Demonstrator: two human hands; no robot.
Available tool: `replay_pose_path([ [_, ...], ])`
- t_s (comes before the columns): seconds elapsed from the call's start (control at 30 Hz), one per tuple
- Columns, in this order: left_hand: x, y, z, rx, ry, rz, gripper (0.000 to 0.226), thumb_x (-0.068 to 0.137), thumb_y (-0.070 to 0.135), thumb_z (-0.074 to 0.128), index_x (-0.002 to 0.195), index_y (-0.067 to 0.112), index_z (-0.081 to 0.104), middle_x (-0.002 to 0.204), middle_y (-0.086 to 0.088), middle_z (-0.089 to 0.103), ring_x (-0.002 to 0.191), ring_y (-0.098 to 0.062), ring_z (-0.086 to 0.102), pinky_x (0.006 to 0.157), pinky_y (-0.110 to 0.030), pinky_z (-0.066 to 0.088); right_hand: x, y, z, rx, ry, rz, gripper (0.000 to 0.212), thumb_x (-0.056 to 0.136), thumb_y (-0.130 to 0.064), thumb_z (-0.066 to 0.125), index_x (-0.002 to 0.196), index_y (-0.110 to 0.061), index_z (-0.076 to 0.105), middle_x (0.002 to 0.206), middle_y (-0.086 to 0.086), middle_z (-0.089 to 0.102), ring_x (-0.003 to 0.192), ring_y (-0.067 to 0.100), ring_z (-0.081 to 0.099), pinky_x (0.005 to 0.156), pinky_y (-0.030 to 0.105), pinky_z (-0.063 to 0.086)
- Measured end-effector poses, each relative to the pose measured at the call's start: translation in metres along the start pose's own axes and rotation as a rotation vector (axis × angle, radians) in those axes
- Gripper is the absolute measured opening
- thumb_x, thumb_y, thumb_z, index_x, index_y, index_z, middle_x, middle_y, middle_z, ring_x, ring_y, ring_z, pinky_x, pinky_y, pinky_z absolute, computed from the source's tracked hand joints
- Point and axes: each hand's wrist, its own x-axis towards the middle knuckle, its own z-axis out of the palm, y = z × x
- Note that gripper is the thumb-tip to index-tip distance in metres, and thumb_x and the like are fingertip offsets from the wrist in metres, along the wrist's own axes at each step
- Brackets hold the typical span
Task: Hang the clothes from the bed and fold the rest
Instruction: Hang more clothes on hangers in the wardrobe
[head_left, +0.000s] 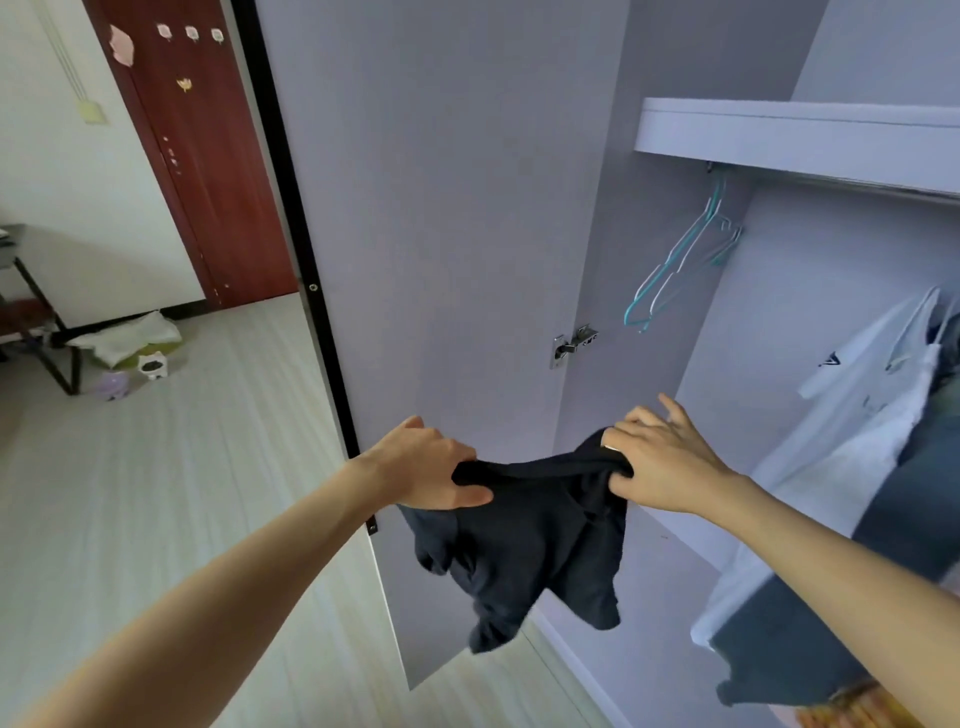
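A dark navy garment (535, 540) hangs bunched in the air in front of the open wardrobe. My left hand (431, 465) grips its upper left edge and my right hand (660, 462) grips its upper right edge, index finger stretched forward. Two empty hangers, teal and white (680, 260), hang from the rail under the wardrobe shelf, above and beyond the garment. A white shirt (862, 410) and a dark grey garment (810, 639) hang on the rail at the right.
The open wardrobe door (441, 208) stands straight ahead, with a hinge (571, 343) at its inner edge. A white shelf (795, 135) tops the hanging space. At the left are pale wood floor, a red-brown door (208, 156), a black table frame (47, 332) and small items on the floor.
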Motion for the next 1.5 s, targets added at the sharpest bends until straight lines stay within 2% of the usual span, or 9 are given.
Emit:
replay_pose_path([
  [0.17,0.009,-0.001,0.002,0.353,-0.004,-0.008,0.039,0.091,0.051,0.034,0.105,0.019,0.053,0.077,0.003,0.056,0.085,-0.019,0.05,0.081,-0.032,0.025,0.005,0.005,0.0,-0.083,-0.047,0.023,0.064,0.078,-0.076,0.03,0.117,-0.029,0.048,0.113,-0.013,0.055,0.114,0.02,0.043,0.11,0.045,0.017],
  [0.37,0.022,0.001,-0.002,0.387,0.078,-0.033,0.034,0.096,0.044,0.034,0.093,0.02,0.058,0.088,0.003,0.062,0.084,-0.018,0.048,0.077,-0.031,0.027,0.007,0.004,-0.005,0.336,-0.086,0.138,0.059,0.08,-0.075,0.023,0.107,-0.03,0.052,0.11,-0.006,0.053,0.103,0.022,0.053,0.082,0.033,0.041],
  [0.53,0.019,-0.017,-0.007,-0.125,0.117,0.009,0.034,0.095,0.042,0.043,0.12,0.023,0.056,0.113,0.002,0.061,0.104,-0.019,0.055,0.093,-0.031,0.037,0.004,0.012,-0.01,0.411,-0.103,0.113,0.043,0.083,-0.058,0.05,0.115,-0.029,0.046,0.116,-0.013,0.051,0.102,0.016,0.052,0.083,0.032,0.044],
  [0.63,0.017,-0.019,-0.014,-0.411,0.233,-0.012,0.025,0.092,0.028,0.055,0.112,0.017,0.063,0.105,0.0,0.062,0.099,-0.02,0.056,0.089,-0.028,0.042,0.005,0.013,-0.008,0.452,-0.067,0.09,0.022,0.089,-0.026,0.051,0.107,-0.028,0.039,0.104,-0.006,0.055,0.081,0.014,0.051,0.06,0.022,0.036],
  [0.83,0.014,-0.012,-0.037,-1.071,0.292,-0.145,0.017,0.092,0.017,0.055,0.078,0.01,0.062,0.057,0.006,0.049,0.048,-0.011,0.042,0.042,-0.017,0.031,0.01,0.013,-0.015,0.85,-0.007,0.125,0.016,0.086,-0.007,0.046,0.093,-0.019,0.054,0.088,-0.001,0.062,0.079,0.022,0.054,0.071,0.032,0.043],
  [0.93,0.016,-0.003,-0.045,-1.152,0.273,-0.156,0.023,0.093,0.02,0.055,0.072,0.011,0.06,0.062,-0.005,0.046,0.053,-0.018,0.039,0.04,-0.021,0.029,0.015,0.012,-0.013,0.873,-0.109,0.165,0.014,0.086,-0.003,0.044,0.086,-0.008,0.057,0.085,0.003,0.056,0.081,0.022,0.052,0.07,0.031,0.039],
  [1.07,0.022,0.013,-0.053,-1.227,0.233,-0.202,0.022,0.092,0.024,0.057,0.073,0.012,0.062,0.069,0.002,0.056,0.067,-0.013,0.051,0.064,-0.019,0.04,0.02,0.006,-0.009,0.769,0.031,0.222,0.026,0.091,-0.008,0.051,0.116,-0.014,0.058,0.111,-0.001,0.047,0.1,0.015,0.05,0.086,0.022,0.036],
  [1.23,0.028,0.023,-0.059,-1.457,0.168,-0.299,0.015,0.092,0.016,0.057,0.078,0.012,0.062,0.067,0.004,0.053,0.062,-0.012,0.045,0.061,-0.021,0.035,0.019,-0.014,-0.029,1.365,0.044,0.321,0.019,0.095,-0.01,0.05,0.109,-0.002,0.06,0.087,0.004,0.064,0.07,0.014,0.061,0.066,0.022,0.051],
  [1.5,0.022,0.028,-0.041,-1.573,-0.032,-0.103,0.045,0.091,-0.012,0.036,0.13,0.004,0.051,0.118,-0.011,0.061,0.099,-0.021,0.056,0.081,-0.025,0.041,0.016,-0.041,-0.047,1.671,-0.039,0.24,0.027,0.093,-0.03,0.052,0.101,-0.006,0.059,0.09,0.009,0.065,0.085,0.025,0.066,0.083,0.039,0.055],
])
